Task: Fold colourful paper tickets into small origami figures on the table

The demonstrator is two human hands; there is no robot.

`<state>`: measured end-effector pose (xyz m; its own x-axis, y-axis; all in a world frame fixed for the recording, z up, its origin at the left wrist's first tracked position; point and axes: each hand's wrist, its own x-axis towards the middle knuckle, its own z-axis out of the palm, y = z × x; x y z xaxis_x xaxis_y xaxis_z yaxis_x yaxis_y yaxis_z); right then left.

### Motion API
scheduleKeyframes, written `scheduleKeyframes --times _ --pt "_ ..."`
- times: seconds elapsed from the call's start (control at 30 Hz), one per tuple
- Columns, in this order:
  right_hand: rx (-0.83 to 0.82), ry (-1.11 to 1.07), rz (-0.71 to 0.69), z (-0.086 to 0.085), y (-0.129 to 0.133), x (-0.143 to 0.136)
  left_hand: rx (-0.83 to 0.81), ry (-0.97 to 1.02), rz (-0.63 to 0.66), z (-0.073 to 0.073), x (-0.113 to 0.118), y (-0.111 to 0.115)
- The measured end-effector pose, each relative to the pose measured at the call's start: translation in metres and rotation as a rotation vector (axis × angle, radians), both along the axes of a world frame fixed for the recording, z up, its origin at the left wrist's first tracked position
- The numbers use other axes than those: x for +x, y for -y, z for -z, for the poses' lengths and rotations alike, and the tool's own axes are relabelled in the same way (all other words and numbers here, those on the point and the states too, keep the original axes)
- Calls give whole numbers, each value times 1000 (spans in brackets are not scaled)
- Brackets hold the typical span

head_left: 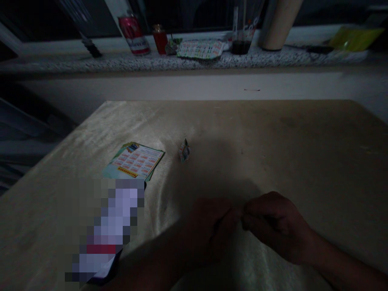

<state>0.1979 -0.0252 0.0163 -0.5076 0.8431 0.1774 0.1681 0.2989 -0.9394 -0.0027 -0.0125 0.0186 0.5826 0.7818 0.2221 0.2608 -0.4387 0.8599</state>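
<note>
Both of my hands are low over the table, close together at the lower right of centre. My left hand (212, 226) is dark and in shadow, its fingers closed toward the other hand. My right hand (279, 226) has thumb and forefinger pinched together, touching or nearly touching the left fingertips. Whatever lies between the fingertips is too small and dark to make out. Beyond them stands a small folded piece of printed paper (184, 151). To its left lies a stack of printed cards (138, 159).
A pixelated phone-like object (112, 230) lies on the cloth-covered table (287, 137) at left. On the stone sill (115, 62) stand a red can (134, 35), a red bottle (160, 39), a crumpled printed packet (200, 48), a cup with dark liquid (241, 45), a cylinder (279, 24) and something yellow (353, 38).
</note>
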Motion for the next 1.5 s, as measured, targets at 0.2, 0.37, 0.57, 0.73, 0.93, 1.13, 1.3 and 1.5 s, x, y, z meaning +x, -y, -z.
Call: scheduleKeyframes --times 0.2,0.37,0.57,0.73,0.93,1.13,1.3,1.5 --pt "-4 7 20 0 1 0 136 -86 -18 -1 0 2" --pt "-26 -19 -24 2 -1 0 -4 -13 -8 -3 1 0" --pt "50 -55 1 3 0 -1 -121 65 75 -1 -3 -2" --pt "39 -46 22 7 0 1 -56 28 82 -1 -5 -2" --pt "-6 -12 12 3 -1 1 22 -43 89 -2 -4 0" --pt "-134 -29 -51 2 -1 1 294 -144 85 -2 -7 4" --pt "-169 -54 -34 7 -3 1 77 -123 81 -1 -5 3" --pt "-83 -55 -33 8 -1 1 -149 -48 153 -2 -4 -3"
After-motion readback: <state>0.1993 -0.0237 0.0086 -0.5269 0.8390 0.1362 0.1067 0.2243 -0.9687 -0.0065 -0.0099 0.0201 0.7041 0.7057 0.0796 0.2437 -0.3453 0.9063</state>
